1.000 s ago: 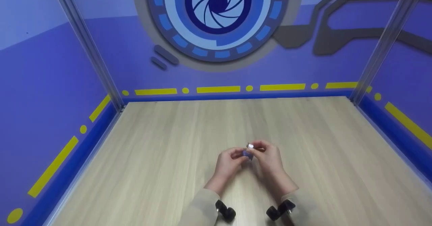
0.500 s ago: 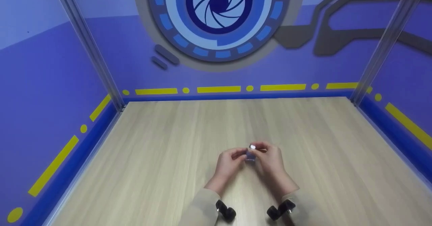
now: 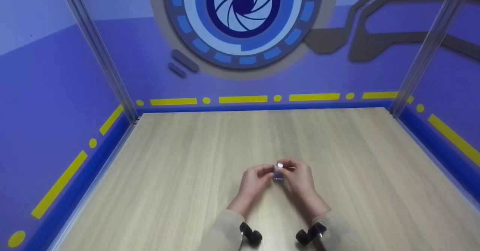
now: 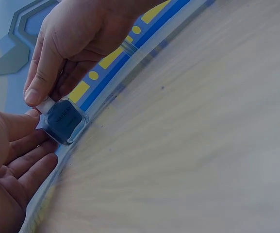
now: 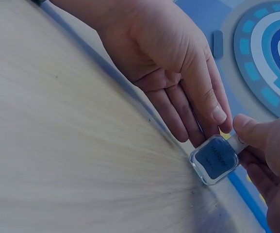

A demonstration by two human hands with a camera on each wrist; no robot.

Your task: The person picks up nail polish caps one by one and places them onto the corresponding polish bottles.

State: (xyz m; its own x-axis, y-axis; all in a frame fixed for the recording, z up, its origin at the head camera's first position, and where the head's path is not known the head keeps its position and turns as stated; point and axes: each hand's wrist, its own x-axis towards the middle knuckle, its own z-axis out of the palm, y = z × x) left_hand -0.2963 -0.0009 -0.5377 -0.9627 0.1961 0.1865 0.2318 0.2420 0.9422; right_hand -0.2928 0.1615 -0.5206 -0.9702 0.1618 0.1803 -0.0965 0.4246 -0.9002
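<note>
A small square nail polish bottle (image 5: 215, 159) of clear glass with blue polish and dark lettering is between the hands, above the table. My right hand (image 3: 300, 174) pinches its white cap (image 3: 280, 165) between thumb and fingers. The bottle body hangs below that grip, tilted in both wrist views. My left hand (image 3: 256, 179) is close on the bottle's left side, thumb tip near the cap. Its fingers (image 4: 35, 167) are extended, with fingertips right at the glass edge. In the right wrist view, some left fingers pass behind the bottle.
The wood-grain table (image 3: 187, 149) spreads around the hands. Blue-purple printed panels (image 3: 123, 56) stand at the back and both sides, joined by metal corner posts (image 3: 99, 48). Black bands (image 3: 251, 234) sit on both wrists over beige sleeves.
The bottle has turned from a slanted pose between both hands to hanging more upright under the right hand. The right hand has shifted slightly down; the left has barely moved.
</note>
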